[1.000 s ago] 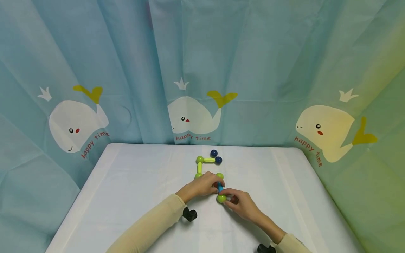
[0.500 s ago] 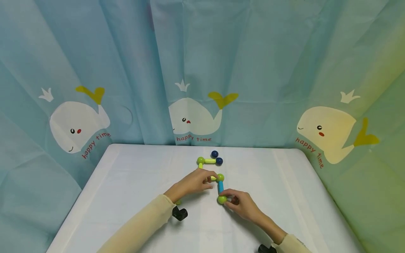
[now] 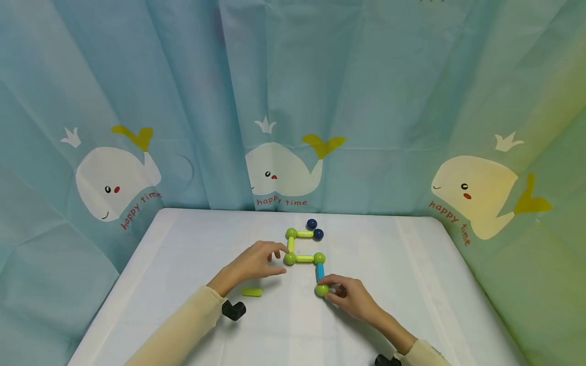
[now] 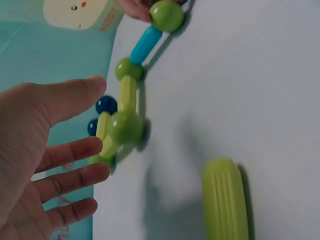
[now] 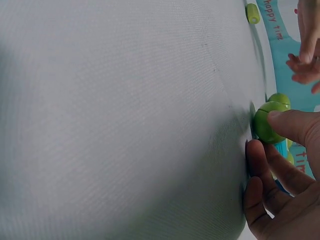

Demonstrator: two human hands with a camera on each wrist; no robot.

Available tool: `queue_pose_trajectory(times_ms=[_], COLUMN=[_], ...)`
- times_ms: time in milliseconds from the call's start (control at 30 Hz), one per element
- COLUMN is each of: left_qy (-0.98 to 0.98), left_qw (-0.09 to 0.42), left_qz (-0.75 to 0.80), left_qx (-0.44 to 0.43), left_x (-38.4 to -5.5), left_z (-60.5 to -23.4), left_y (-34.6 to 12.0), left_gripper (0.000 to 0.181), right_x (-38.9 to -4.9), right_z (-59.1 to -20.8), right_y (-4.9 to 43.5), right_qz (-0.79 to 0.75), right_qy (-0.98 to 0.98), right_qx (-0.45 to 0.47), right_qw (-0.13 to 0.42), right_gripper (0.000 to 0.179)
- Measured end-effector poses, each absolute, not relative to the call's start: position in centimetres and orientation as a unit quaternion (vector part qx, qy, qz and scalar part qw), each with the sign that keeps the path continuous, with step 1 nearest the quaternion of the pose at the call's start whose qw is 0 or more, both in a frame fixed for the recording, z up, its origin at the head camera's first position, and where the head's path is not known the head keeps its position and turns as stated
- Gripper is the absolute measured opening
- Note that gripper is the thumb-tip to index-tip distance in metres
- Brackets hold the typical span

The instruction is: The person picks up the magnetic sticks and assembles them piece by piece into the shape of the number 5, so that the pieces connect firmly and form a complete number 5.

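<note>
A chain of green balls and sticks lies on the white table [image 3: 389,269]. My right hand [image 3: 354,300] pinches the nearest green ball [image 3: 322,291] between thumb and fingers. A blue stick [image 3: 320,273] joins that ball to another green ball [image 3: 319,258], and a yellow-green stick [image 3: 304,259] runs left from there to a corner ball [image 3: 290,258]. Beside this corner ball, my left hand [image 3: 256,263] has its fingers spread and nothing in its grasp. In the left wrist view a loose ribbed green stick [image 4: 226,202] lies on the table below the left hand.
At the chain's far end sits a dark blue ball [image 3: 318,234], with a second dark blue ball [image 3: 312,223] just behind it. A curtain [image 3: 380,101] printed with whales hangs behind the table's back edge. Black wrist cameras [image 3: 234,310] project below both sleeves.
My left hand has let go near the blue stick and moved left, uncovering the chain's middle and the loose green stick. The right hand keeps its pinch on the green ball.
</note>
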State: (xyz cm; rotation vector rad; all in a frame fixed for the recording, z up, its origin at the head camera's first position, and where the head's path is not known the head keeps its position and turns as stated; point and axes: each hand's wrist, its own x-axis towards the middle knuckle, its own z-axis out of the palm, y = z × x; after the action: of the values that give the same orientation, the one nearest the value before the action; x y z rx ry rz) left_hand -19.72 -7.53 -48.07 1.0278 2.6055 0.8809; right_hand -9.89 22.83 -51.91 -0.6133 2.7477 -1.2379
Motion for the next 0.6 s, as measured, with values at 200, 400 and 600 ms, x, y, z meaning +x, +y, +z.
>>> queue_pose_trajectory(times_ms=[200,400,600], left_qy=[0.881,0.878,0.879], left_qw=[0.088,0.061,0.067], left_qz=[0.300,0.300,0.300], left_qx=[0.354,0.368,0.364], left_x=[-19.4,-18.8,-18.3], left_z=[-48.8,-49.6,-50.0], left_y=[-10.1,-11.9,-12.7], left_gripper=[0.046,0.044,0.041], right_x=[-9.9,-9.9,-9.9], right_z=[-51.9,-52.0,-52.2], right_y=[22.8,22.8,22.8], right_qz=[-0.402,-0.403,-0.403], right_qy=[0.893,0.893,0.894], right_qx=[-0.200,-0.200,-0.195], right_qw=[0.033,0.030,0.025], right_gripper=[0.029,0.029,0.029])
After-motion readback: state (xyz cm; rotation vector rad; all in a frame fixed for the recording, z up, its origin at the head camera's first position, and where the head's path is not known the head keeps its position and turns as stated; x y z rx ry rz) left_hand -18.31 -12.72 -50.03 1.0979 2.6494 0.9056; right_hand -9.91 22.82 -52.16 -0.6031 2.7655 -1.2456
